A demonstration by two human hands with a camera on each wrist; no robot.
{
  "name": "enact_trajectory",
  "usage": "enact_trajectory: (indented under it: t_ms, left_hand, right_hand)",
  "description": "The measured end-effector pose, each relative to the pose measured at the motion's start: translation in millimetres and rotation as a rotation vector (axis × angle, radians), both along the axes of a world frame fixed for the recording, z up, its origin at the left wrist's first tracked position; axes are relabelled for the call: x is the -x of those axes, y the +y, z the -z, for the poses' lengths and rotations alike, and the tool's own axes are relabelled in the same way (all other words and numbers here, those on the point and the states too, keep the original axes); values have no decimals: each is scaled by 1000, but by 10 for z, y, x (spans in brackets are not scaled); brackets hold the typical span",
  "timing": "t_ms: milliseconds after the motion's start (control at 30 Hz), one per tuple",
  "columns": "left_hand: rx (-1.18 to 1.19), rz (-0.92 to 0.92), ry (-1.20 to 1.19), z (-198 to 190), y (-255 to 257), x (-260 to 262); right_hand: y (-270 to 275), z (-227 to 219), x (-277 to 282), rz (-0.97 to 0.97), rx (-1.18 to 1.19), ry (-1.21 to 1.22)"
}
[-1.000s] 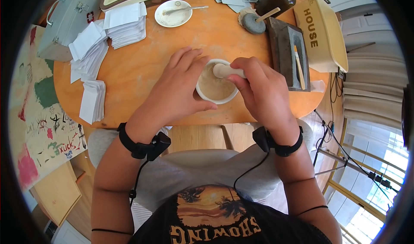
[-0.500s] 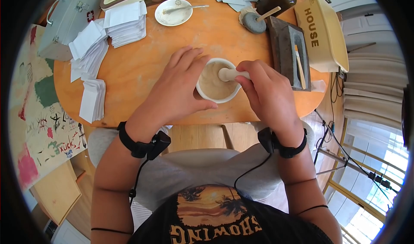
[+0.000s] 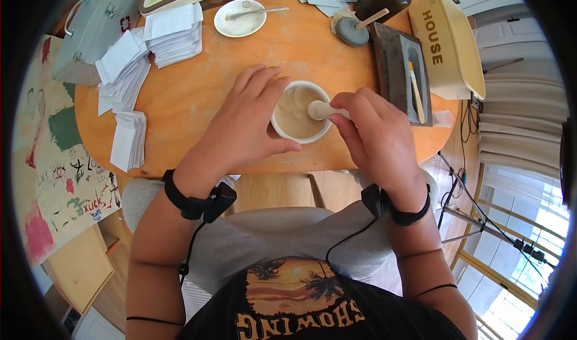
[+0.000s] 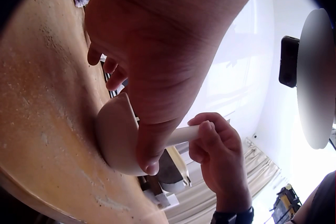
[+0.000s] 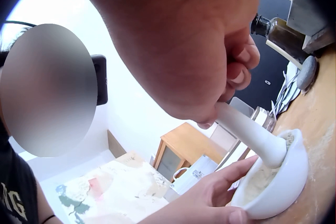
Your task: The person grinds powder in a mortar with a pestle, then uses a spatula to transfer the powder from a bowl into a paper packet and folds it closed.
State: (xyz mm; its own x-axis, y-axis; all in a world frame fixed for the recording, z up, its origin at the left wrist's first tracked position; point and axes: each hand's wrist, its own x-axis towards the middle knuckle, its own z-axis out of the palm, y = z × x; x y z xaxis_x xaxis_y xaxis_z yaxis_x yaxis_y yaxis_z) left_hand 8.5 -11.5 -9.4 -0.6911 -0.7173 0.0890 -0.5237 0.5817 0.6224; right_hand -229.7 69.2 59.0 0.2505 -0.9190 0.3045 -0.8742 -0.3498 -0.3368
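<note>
A white mortar (image 5: 289,192) with a spout stands on the wooden table, holding a beige powder or paste (image 3: 291,111). My left hand (image 3: 243,120) steadies the mortar, its thumb at the near rim and its fingers spread along the far left side. My right hand (image 3: 378,141) grips the handle of a white pestle (image 5: 254,137), fingers curled round it. The pestle leans to the right, its rounded head in the beige contents near the mortar's right wall. In the left wrist view, the left thumb (image 4: 149,150) presses against the mortar's outside.
Stacks of white paper (image 3: 174,36) lie at the left by a grey metal case (image 3: 99,30). Behind the mortar sits a small dish (image 3: 240,27) with a utensil. To the right are a grey stone (image 3: 353,32), a dark slab (image 3: 393,75) with a brush and a cream "HOUSE" box (image 3: 448,51).
The right hand has moved the pestle head rightward and slightly toward the body inside the mortar. The left hand keeps its place on the mortar.
</note>
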Motion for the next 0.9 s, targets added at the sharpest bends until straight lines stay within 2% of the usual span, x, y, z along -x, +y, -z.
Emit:
enact_trajectory:
  t_ms: [133, 300, 633, 700, 900]
  left_hand:
    - [-15, 0, -2, 8, 15, -9]
    - [-17, -10, 13, 48, 12, -14]
    - [-9, -14, 13, 36, 17, 1]
    - [-7, -20, 10, 39, 22, -9]
    - [-15, -6, 3, 17, 10, -4]
  right_hand:
    - [-9, 46, 43, 4, -39, 4]
    - [19, -21, 67, 52, -59, -198]
    - [11, -31, 71, -15, -79, -92]
    - [33, -54, 81, 33, -68, -216]
    - [18, -50, 99, 64, -89, -203]
